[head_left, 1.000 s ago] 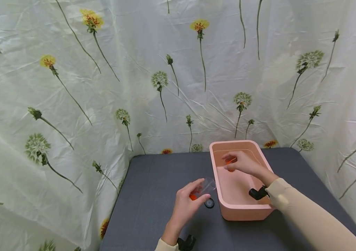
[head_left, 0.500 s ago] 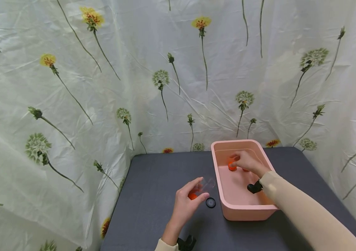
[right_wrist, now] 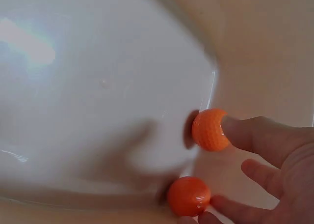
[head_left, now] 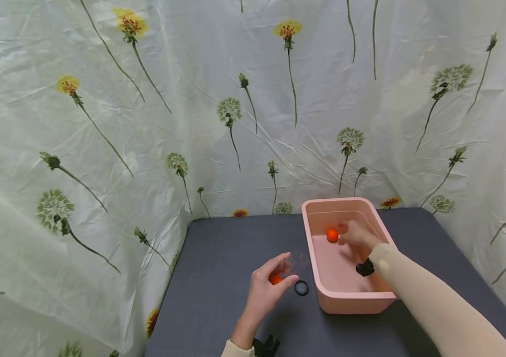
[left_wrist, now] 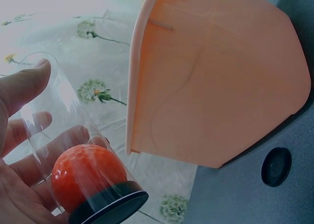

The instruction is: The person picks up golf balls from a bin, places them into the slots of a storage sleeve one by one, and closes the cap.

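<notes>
My left hand (head_left: pixel 265 285) grips a clear tube (left_wrist: pixel 64 106), its fingers and thumb curved round the wall. An orange golf ball (left_wrist: pixel 88 172) sits inside, against the black cap (left_wrist: pixel 113 204) on the tube's end. Inside the pink bin (head_left: pixel 353 295), my right hand (head_left: pixel 356 234) hovers with fingers spread. One orange golf ball (right_wrist: pixel 210 130) lies at its thumb tip, and a second orange golf ball (right_wrist: pixel 189 197) lies by the other fingertips. Whether the fingers touch these balls I cannot tell. Only one loose ball shows in the head view.
A loose black cap (head_left: pixel 301 287) lies on the dark grey table (head_left: pixel 230 248), between the left hand and the bin. Behind the table hangs a white curtain (head_left: pixel 199 124) with a dandelion print. The bin's raised walls surround the right hand.
My right hand has shifted right and lower within the bin, away from an orange ball that now shows fully. The left hand keeps the tube in nearly the same place.
</notes>
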Demonstrator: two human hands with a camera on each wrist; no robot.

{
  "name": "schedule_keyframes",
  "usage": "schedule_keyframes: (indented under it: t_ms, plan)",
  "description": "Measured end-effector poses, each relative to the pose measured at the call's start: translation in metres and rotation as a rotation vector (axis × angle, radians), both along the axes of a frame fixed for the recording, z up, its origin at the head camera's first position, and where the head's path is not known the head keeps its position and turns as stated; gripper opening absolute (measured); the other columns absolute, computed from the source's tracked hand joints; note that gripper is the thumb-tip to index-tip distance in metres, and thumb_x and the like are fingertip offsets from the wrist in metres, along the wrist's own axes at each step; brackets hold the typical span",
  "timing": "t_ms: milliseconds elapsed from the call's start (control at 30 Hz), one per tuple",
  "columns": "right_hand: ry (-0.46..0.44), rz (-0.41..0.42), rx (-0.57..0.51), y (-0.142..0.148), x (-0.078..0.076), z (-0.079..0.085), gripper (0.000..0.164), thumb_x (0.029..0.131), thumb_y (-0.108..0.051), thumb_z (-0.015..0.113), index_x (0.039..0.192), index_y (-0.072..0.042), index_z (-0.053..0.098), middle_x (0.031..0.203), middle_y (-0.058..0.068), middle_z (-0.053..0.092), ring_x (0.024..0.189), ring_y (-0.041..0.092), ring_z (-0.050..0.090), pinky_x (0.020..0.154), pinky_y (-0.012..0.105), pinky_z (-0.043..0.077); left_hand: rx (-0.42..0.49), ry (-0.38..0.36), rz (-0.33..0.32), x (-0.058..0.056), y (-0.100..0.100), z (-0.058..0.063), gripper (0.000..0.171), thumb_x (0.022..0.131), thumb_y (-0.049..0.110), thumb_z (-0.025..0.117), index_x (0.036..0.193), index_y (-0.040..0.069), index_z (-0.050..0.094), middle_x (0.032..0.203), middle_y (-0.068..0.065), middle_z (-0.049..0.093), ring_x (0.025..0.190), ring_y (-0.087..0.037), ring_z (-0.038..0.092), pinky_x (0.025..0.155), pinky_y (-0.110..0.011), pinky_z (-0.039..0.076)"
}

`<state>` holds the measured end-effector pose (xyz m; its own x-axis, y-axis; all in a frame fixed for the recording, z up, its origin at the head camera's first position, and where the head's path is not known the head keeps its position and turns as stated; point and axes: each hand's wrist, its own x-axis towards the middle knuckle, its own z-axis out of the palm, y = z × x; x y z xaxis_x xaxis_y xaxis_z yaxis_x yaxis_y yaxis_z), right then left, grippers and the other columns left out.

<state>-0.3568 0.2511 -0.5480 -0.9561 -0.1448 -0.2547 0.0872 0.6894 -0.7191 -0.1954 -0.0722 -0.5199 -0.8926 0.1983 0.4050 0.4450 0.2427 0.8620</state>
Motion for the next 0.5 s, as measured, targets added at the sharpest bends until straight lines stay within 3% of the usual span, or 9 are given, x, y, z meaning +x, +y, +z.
schedule_keyframes:
  t_ms: [133,233,400,500]
  plan:
    - [0.0,0.01,0.0,-0.0021,0.0,0.0033,0.063,0.086,0.001,0.069,0.142,0.011,0.045,0.137,0.033,0.05,0.083,0.039,0.059,0.07,0.038,0.054,0.006,-0.002,-0.001,0.0002,-0.0017,0.001,0.053,0.084,0.025,0.084,0.134,0.025,0.065,0.111,0.002,0.071,0.095,-0.018,0.071,0.078,-0.034,0.059]
    - [-0.014,0.022,0.026,-0.0015,0.0023,0.0063,0.059,0.084,0.002,0.07,0.138,0.012,0.048,0.124,0.032,0.057,0.073,0.037,0.059,0.066,0.038,0.053,0.007,0.001,-0.005,-0.0003,-0.0027,0.0014,0.052,0.085,0.029,0.083,0.134,0.025,0.065,0.111,0.0,0.072,0.095,-0.021,0.071,0.077,-0.037,0.059]
    - [-0.044,0.072,0.124,0.0018,0.0066,0.0037,0.035,0.08,0.004,0.074,0.111,0.013,0.061,0.082,0.017,0.061,0.07,0.027,0.056,0.066,0.033,0.05,0.001,-0.013,-0.006,0.0011,-0.0046,0.0021,0.053,0.085,0.028,0.083,0.134,0.026,0.065,0.111,-0.001,0.072,0.095,-0.021,0.071,0.078,-0.041,0.059]
    - [-0.07,0.105,0.132,0.0027,0.0068,-0.0013,0.025,0.078,0.005,0.075,0.102,0.008,0.065,0.077,0.01,0.059,0.073,0.025,0.054,0.065,0.031,0.047,-0.004,-0.03,0.002,0.0024,-0.0063,0.0019,0.053,0.084,0.027,0.083,0.134,0.028,0.065,0.111,0.002,0.071,0.096,-0.018,0.07,0.079,-0.04,0.059]
